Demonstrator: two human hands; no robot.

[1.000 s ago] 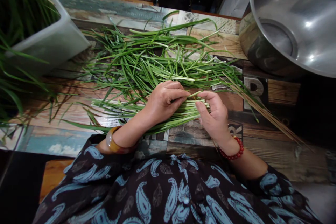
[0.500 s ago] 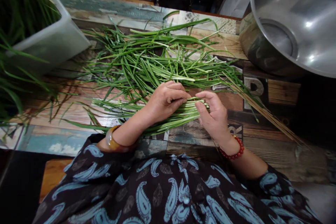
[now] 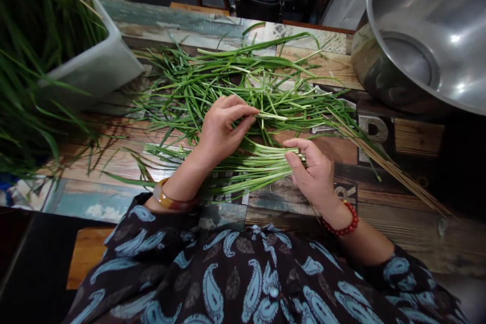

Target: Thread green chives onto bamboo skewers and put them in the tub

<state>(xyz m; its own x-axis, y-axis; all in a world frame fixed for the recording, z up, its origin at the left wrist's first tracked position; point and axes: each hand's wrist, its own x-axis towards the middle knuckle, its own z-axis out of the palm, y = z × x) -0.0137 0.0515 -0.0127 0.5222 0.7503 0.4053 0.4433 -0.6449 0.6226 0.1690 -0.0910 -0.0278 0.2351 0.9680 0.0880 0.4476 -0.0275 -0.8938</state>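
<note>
My left hand (image 3: pixel 224 129): pinching pale stems (image 3: pixel 276 117). My right hand (image 3: pixel 314 171): half-curled, grasping bundle (image 3: pixel 261 164), near table's (image 3: pixel 402 228) front edge. Basin (image 3: pixel 374 68): cropped.

Patchwork table (image 3: pixel 413 228): green stalks (image 3: pixel 216 92), bin (image 3: pixel 94 76), metal bowl (image 3: pixel 374 68).

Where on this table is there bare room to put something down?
Bare tabletop shows at near right, between the dry straws and right sleeve, and at near left, between the overhanging leaves and bangle. The middle is crowded: green stalks, left hand, right hand.
</note>
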